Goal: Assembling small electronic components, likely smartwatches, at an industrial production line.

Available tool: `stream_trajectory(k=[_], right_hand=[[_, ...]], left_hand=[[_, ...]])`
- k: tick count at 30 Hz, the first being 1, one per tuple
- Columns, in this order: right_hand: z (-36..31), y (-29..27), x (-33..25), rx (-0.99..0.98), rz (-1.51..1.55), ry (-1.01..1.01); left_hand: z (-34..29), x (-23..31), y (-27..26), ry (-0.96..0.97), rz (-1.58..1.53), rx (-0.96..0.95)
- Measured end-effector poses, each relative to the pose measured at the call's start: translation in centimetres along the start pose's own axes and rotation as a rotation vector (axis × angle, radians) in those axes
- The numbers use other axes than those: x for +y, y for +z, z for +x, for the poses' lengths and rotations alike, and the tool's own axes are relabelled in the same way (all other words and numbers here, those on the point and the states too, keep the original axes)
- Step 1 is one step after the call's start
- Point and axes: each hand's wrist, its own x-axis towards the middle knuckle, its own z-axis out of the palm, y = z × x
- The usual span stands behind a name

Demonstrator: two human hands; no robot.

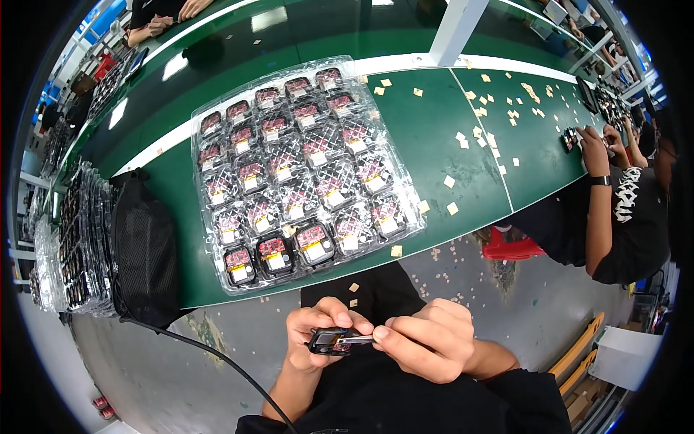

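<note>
Okay, so the biggest thing here is the long green table (434, 137), stretching across in front of the person and curving at the ends thanks to the fisheye. A co-worker (623, 242) in a black top sits at it over on the right, hands busy with some small dark thing I can't really make out. Next size down is the clear plastic tray (400, 181), lying a bit skewed on the table right ahead, filled with rows of boxy black units (314, 244) with red and white faces. Off to the left there's a tall stack of trays (88, 239), and just beside it a black mesh bag (147, 242) at the table's edge.

Now the hands, both in front of the person's body, short of the table edge. The left hand (305, 331) is curled around a small black device (327, 343), fingers and thumb gripping its sides. The right hand (430, 340) is closed too, thumb and fingertips pinching a slim metal tool (359, 339) whose far end lies over the device; can't tell if it's actually touching. Tiniest of all: pale yellow squares (449, 181) scattered over the table and floor
</note>
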Motion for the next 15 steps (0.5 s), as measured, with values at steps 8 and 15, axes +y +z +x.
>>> stream_trajectory(k=[8,15], right_hand=[[2.2,-0.8,0.9,-0.023,-0.051,0.005],[3.6,-0.3,2.1,0.019,-0.140,-0.035]], left_hand=[[1.8,0.4,0.8,0.031,0.115,-0.012],[4.2,0.6,0.5,0.058,0.095,-0.025]])
